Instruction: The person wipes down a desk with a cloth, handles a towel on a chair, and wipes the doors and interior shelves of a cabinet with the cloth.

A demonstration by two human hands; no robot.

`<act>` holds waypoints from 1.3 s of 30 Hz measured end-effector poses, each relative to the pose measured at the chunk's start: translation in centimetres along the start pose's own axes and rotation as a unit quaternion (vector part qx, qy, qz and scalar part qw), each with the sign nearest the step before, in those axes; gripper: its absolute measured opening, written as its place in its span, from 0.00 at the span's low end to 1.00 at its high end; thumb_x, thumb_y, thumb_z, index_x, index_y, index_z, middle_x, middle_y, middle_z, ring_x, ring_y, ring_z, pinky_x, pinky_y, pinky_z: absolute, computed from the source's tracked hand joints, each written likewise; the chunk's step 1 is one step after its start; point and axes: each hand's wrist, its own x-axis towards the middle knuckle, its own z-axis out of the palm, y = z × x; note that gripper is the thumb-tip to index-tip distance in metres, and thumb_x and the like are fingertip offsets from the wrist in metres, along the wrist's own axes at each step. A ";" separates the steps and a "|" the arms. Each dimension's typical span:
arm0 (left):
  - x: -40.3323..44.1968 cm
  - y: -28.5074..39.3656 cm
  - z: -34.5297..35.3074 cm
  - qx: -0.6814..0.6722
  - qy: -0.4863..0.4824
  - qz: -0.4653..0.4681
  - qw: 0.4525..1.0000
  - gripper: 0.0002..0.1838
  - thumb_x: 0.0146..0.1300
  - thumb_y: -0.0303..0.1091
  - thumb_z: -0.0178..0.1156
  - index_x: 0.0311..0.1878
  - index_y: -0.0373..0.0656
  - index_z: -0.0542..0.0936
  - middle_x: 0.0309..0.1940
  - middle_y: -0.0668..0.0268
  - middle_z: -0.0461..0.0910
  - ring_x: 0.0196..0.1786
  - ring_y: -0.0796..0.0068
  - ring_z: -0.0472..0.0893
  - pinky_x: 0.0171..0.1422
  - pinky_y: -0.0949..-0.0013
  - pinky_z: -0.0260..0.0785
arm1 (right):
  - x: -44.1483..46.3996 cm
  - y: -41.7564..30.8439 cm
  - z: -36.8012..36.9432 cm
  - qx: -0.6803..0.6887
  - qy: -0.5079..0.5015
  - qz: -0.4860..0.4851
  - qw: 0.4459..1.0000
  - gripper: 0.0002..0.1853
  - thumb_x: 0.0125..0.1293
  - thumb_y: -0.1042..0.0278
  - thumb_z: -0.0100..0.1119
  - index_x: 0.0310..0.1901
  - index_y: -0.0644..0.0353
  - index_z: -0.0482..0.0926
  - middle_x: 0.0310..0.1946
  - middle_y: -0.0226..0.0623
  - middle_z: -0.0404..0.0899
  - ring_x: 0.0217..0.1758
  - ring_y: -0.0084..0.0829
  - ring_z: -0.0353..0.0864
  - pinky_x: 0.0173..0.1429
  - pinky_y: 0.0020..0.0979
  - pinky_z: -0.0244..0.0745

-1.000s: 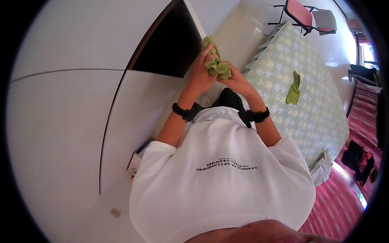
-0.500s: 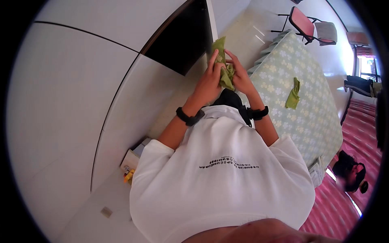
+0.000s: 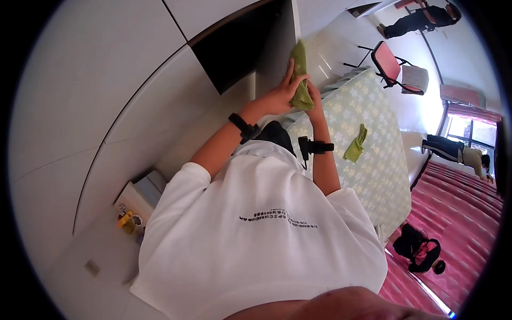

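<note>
A folded green cloth [image 3: 301,66] is held up in front of me, its long end pointing away. My left hand [image 3: 282,97] grips it from the left side, with the thumb and fingers closed on it. On the right, my right hand [image 3: 314,101] is closed on the cloth's lower part, partly hidden behind it. Black straps with small devices sit on both wrists. A second green cloth [image 3: 356,144], narrow and crumpled, lies on the pale green flowered tablecloth [image 3: 373,181] to my right.
White cabinet panels [image 3: 96,85] with a dark opening [image 3: 240,45] rise on the left. Beyond the table stands a pink folding chair [image 3: 386,60]. Several people appear at the right: one standing [image 3: 421,22], one bending [image 3: 453,151], one by pink curtain-like fabric [image 3: 458,213].
The cloth has gone from crumpled and partly spread to a smoother, narrower fold. My hands have moved closer together around it. The view has turned, showing more of the room at right.
</note>
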 end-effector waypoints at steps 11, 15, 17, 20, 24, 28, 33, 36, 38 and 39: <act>-4.1 -1.9 0.7 -0.040 0.034 -0.037 0.998 0.57 0.51 0.14 0.56 0.78 0.48 0.31 0.76 0.40 0.41 0.77 0.46 0.53 0.75 0.58 0.57 | -2.4 1.5 1.8 -0.060 -0.007 -0.004 0.998 0.32 0.60 0.89 0.50 0.68 0.63 0.65 0.55 0.38 0.77 0.58 0.26 0.74 0.64 0.27 0.67; -5.7 -2.8 -0.1 -0.125 -0.042 -0.138 0.982 0.52 0.57 0.21 0.58 0.77 0.41 0.33 0.74 0.42 0.51 0.75 0.49 0.58 0.75 0.63 0.56 | -3.0 0.5 3.1 -0.115 -0.032 -0.025 0.992 0.33 0.60 0.89 0.48 0.69 0.63 0.63 0.56 0.40 0.77 0.57 0.28 0.75 0.63 0.28 0.69; -6.6 -2.8 -0.6 -0.174 -0.099 -0.203 0.959 0.51 0.58 0.20 0.56 0.77 0.40 0.34 0.73 0.44 0.55 0.75 0.52 0.60 0.75 0.64 0.54 | -3.1 -0.7 3.6 -0.113 -0.046 0.022 0.992 0.33 0.61 0.89 0.47 0.70 0.62 0.62 0.55 0.42 0.77 0.56 0.29 0.76 0.61 0.29 0.71; -7.6 -3.5 -0.3 -0.194 -0.095 -0.214 0.953 0.49 0.60 0.21 0.55 0.77 0.40 0.35 0.70 0.46 0.63 0.72 0.55 0.64 0.74 0.66 0.56 | -2.2 -4.6 4.7 -0.067 -0.058 0.003 0.996 0.31 0.63 0.87 0.47 0.70 0.63 0.63 0.56 0.43 0.77 0.53 0.29 0.77 0.59 0.30 0.72; -5.5 -0.2 -4.1 -0.084 0.034 -0.080 0.993 0.49 0.58 0.22 0.58 0.77 0.39 0.39 0.69 0.45 0.63 0.70 0.52 0.67 0.72 0.65 0.59 | -1.1 -9.8 5.8 -0.088 -0.043 0.008 0.995 0.27 0.67 0.81 0.48 0.69 0.64 0.65 0.53 0.42 0.79 0.51 0.27 0.77 0.58 0.29 0.72; -4.7 -0.6 -4.0 0.024 0.126 -0.051 0.990 0.47 0.58 0.22 0.59 0.77 0.39 0.44 0.67 0.44 0.66 0.65 0.47 0.71 0.68 0.62 0.64 | -0.2 -9.1 7.2 -0.091 0.003 0.003 0.996 0.23 0.71 0.73 0.49 0.67 0.64 0.68 0.48 0.41 0.82 0.48 0.22 0.77 0.55 0.25 0.73; -6.5 -2.5 -3.9 -0.112 0.133 -0.122 0.977 0.33 0.61 0.22 0.56 0.71 0.40 0.61 0.61 0.49 0.73 0.61 0.53 0.75 0.63 0.63 0.68 | -0.9 -6.7 9.0 -0.046 0.015 0.039 0.998 0.21 0.71 0.70 0.51 0.65 0.63 0.71 0.47 0.40 0.83 0.46 0.20 0.80 0.52 0.25 0.75; -8.0 -1.0 -4.9 -0.079 0.053 -0.210 0.973 0.22 0.63 0.25 0.56 0.62 0.40 0.71 0.55 0.53 0.79 0.59 0.59 0.78 0.60 0.64 0.69 | -1.3 -9.0 10.4 -0.084 0.027 0.034 0.996 0.20 0.71 0.69 0.53 0.63 0.61 0.74 0.47 0.39 0.83 0.44 0.23 0.83 0.48 0.26 0.77; -9.2 -2.4 -4.3 -0.028 0.009 -0.228 0.973 0.18 0.65 0.27 0.56 0.58 0.39 0.74 0.53 0.55 0.81 0.57 0.61 0.79 0.59 0.65 0.69 | -1.5 -9.6 10.7 -0.167 0.036 0.013 0.985 0.20 0.72 0.68 0.54 0.64 0.57 0.74 0.39 0.38 0.84 0.42 0.19 0.81 0.47 0.24 0.76; -10.3 -5.3 -2.5 -0.060 0.026 -0.200 0.978 0.19 0.64 0.27 0.56 0.59 0.39 0.74 0.51 0.55 0.81 0.56 0.61 0.80 0.59 0.65 0.70 | -1.4 -9.4 10.7 -0.169 0.036 0.012 0.985 0.20 0.72 0.68 0.54 0.64 0.57 0.74 0.39 0.38 0.84 0.42 0.19 0.81 0.47 0.24 0.76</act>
